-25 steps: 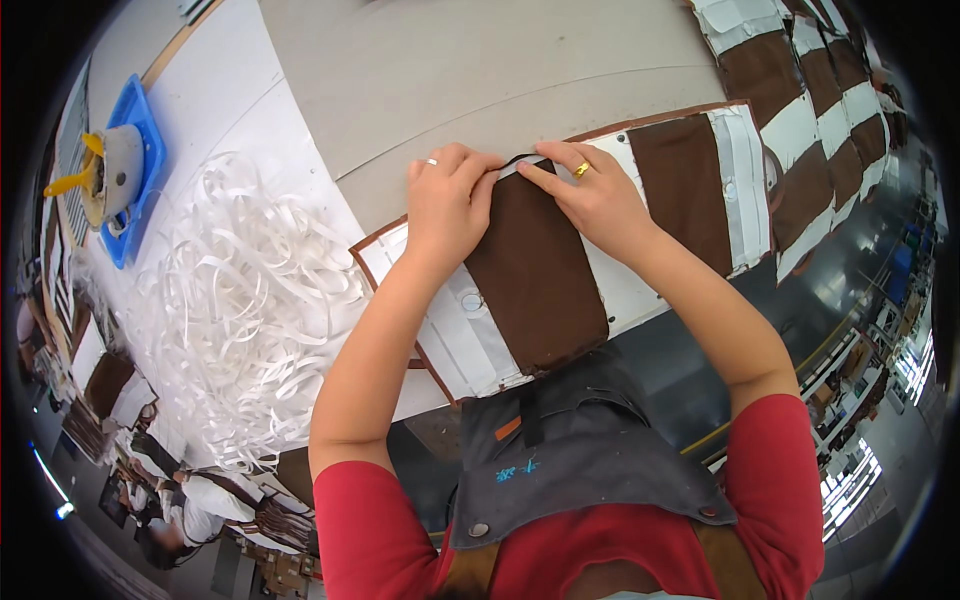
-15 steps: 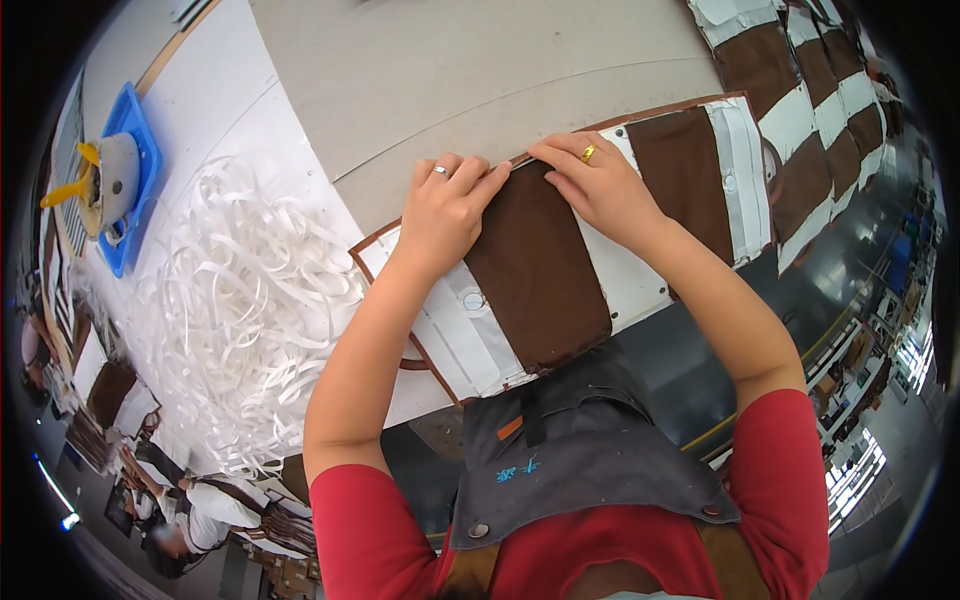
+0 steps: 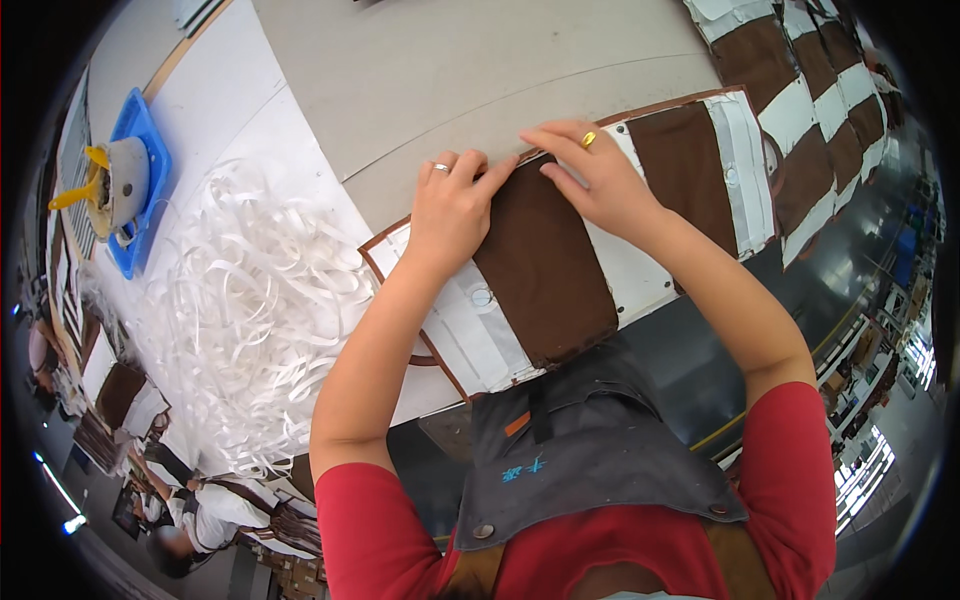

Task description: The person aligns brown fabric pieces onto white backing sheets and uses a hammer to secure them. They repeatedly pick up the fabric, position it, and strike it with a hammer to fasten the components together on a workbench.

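Note:
A long bag panel of brown fabric and white strips, edged in brown, lies across the table's near edge in front of me. My left hand, a silver-coloured ring on one finger, has its fingers curled over the panel's far edge and grips it. Just to the right, my right hand, wearing a gold-coloured ring, hovers at the same edge. Its thumb and forefinger are apart, with nothing seen between them. Round metal snaps show on the white strips, and a brown handle loop sticks out at the right end.
Left of the panel spreads a tangled heap of white ribbon strips. Beyond it a pot with yellow-handled brushes sits on a blue tray. More brown and white panels are stacked at the right. Another person is at lower left.
My right thumb and forefinger have parted and lifted from the panel's far edge. My left hand stays on that edge. The whole view has shifted slightly.

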The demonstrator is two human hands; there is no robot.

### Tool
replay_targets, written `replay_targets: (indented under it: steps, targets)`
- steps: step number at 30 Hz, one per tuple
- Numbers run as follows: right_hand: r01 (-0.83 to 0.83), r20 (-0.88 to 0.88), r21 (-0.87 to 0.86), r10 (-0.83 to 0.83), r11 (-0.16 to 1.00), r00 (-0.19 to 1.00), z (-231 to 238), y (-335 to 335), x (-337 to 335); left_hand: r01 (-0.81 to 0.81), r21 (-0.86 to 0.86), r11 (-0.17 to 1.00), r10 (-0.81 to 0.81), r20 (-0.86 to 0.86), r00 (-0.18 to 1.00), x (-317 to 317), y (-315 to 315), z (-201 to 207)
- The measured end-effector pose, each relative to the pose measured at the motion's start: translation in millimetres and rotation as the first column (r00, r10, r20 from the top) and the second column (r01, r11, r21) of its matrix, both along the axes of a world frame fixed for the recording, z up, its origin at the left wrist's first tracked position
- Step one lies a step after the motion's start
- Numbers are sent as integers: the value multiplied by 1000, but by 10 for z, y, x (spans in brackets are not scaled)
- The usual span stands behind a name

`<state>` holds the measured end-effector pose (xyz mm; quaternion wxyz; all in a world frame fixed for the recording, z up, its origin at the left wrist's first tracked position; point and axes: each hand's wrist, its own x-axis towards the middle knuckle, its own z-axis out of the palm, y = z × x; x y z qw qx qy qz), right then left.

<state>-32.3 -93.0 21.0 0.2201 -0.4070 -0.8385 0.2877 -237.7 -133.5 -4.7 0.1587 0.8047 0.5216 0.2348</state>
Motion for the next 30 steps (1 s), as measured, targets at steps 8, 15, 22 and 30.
replay_targets:
  steps: [8,15,22,30]
  targets:
    - [-195,181,211,157,958,971,-105,-112,-14,-135,-243,961,199,260,945,-198,-72,-26]
    - [-203,375,336,67,919,925,-127,-215,-101,-175,-104,979,194,227,954,-162,-112,-12]
    - [-183,407,310,44,933,912,-127,-257,-90,57,171,984,-41,-98,994,-260,-152,-84]
    - [-164,404,294,33,942,914,-88,-262,-126,110,228,967,-83,-124,989,-256,-132,-71]
